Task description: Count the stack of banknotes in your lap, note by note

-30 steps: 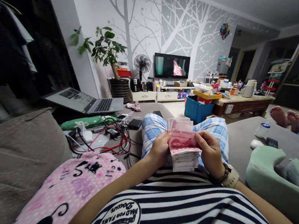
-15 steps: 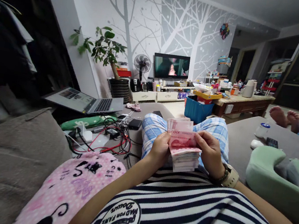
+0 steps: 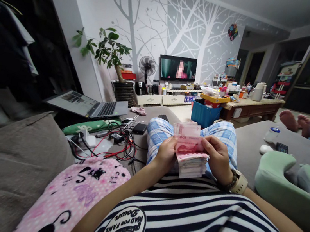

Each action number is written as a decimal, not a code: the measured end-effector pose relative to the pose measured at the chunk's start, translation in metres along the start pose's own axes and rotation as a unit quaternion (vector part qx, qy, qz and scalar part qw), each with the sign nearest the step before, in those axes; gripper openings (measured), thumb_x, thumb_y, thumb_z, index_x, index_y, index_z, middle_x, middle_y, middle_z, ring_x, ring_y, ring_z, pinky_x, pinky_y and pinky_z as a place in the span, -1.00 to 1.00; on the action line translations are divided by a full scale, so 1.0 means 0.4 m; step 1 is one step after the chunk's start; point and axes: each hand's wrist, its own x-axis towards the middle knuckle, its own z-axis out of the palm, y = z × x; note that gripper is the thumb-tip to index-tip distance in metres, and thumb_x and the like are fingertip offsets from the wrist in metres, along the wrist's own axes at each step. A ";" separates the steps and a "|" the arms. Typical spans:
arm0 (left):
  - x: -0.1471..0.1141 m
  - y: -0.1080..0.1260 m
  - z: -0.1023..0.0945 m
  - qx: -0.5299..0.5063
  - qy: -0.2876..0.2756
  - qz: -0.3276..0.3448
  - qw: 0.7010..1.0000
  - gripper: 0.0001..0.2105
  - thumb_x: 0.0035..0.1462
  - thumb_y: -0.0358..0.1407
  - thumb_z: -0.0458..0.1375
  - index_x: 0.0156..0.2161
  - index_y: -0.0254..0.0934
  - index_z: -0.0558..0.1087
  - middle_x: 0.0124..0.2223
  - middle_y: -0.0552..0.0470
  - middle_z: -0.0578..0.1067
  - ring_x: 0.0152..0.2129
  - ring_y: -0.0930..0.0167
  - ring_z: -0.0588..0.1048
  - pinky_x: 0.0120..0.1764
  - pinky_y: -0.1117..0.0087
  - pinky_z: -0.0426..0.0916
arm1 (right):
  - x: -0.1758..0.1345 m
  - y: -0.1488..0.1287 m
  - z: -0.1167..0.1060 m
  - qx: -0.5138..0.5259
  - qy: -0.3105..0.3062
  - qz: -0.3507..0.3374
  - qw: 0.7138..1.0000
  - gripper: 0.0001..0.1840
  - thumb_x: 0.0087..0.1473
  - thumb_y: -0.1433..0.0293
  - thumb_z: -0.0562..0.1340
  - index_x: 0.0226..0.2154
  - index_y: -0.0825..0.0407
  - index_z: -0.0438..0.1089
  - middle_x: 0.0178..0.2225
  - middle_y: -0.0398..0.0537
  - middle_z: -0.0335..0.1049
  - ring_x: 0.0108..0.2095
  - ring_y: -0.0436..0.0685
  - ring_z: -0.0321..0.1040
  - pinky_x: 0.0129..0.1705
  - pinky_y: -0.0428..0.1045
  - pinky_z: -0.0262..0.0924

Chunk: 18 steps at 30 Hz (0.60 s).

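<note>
A thick wad of red and pink banknotes (image 3: 191, 165) is held over my lap, bent so that the near ends fan out toward my belly. My left hand (image 3: 167, 151) grips the wad along its left side, thumb on top. With thumb and fingers, my right hand (image 3: 216, 154) pinches the right edge of an upper note marked 100. Some notes stand up beyond it at the far side. Fingers under the wad are hidden. A watch (image 3: 239, 183) and a dark bracelet circle my right wrist. Blue plaid trousers (image 3: 159, 132) lie beneath.
Left of me are an open laptop (image 3: 91, 106), tangled cables (image 3: 126, 143) and a pink cushion (image 3: 83, 191). On the right lie a green neck pillow (image 3: 276, 172), a white mouse (image 3: 266, 149) and another person's bare feet (image 3: 294, 119). A blue bin (image 3: 205, 114) stands ahead.
Both hands and the banknotes stay almost exactly in place. Only the picture on the television has clearly changed.
</note>
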 end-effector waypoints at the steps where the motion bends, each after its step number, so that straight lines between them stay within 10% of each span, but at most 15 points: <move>1: -0.001 0.001 0.001 0.001 0.002 0.002 1.000 -0.74 -0.01 -0.22 0.34 -0.22 -0.30 0.53 -0.22 -0.15 0.66 -0.06 0.07 0.59 0.00 0.07 0.49 | 0.000 0.000 0.000 0.002 0.000 0.001 1.000 -0.55 0.09 0.01 0.33 -0.55 0.02 0.36 -0.60 -0.22 0.14 -0.56 -0.02 0.02 -0.52 -0.05 -0.04; 18: 0.000 0.001 0.003 0.009 0.021 0.002 1.000 -0.83 -0.05 -0.26 0.31 -0.35 -0.29 0.49 -0.24 -0.15 0.65 -0.04 0.07 0.58 -0.01 0.07 0.51 | 0.002 0.001 -0.001 0.006 0.000 -0.004 1.000 -0.56 0.09 0.03 0.33 -0.55 0.01 0.35 -0.62 -0.23 0.14 -0.57 -0.01 0.02 -0.53 -0.04 -0.05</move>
